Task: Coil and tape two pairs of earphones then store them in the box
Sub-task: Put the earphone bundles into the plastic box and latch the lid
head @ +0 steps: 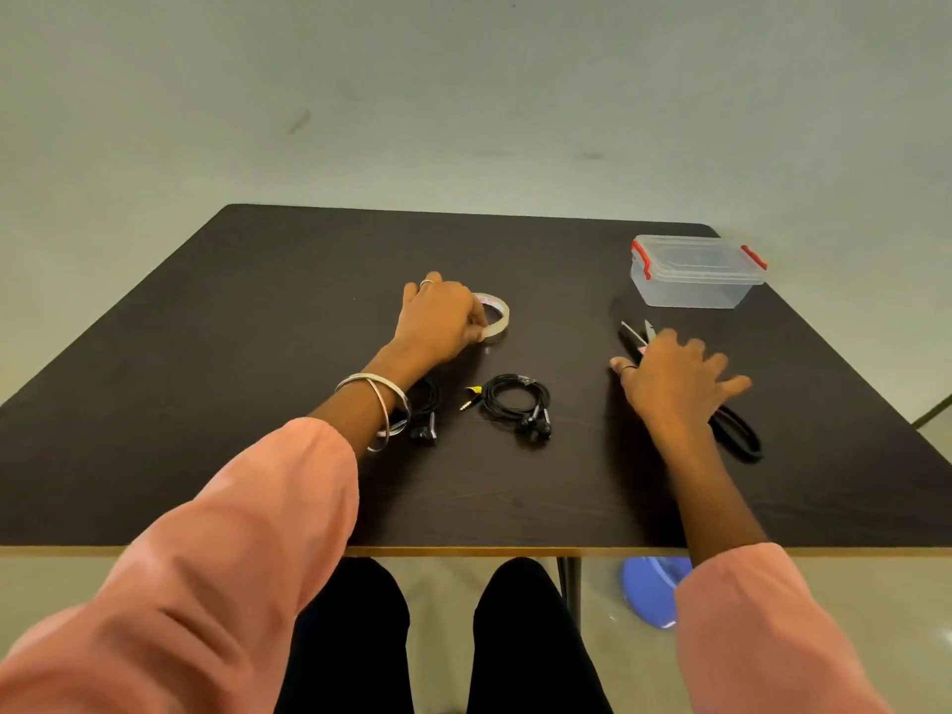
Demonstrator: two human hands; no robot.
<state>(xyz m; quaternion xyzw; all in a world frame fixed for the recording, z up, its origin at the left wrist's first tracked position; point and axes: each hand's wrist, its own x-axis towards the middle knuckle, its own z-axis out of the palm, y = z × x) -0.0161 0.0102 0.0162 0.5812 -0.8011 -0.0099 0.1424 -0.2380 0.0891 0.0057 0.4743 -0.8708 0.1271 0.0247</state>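
Observation:
My left hand point(440, 322) grips the near-left side of a clear tape roll point(497, 314) lying on the dark table point(206, 353). My right hand point(672, 381) hovers with spread fingers over a pair of scissors point(634, 334); the blades point away and black handles point(739, 435) show behind the wrist. A coiled pair of black earphones point(515, 401) with a yellow-tagged plug lies between my hands. A second pair of black earphones point(425, 417) lies partly hidden under my left wrist. A clear lidded box point(695, 273) with red clips stands at the far right.
The table's front edge point(463, 551) runs just above my knees. A blue round object point(651, 590) lies on the floor under the table at the right, beside a table leg. Pale floor surrounds the table.

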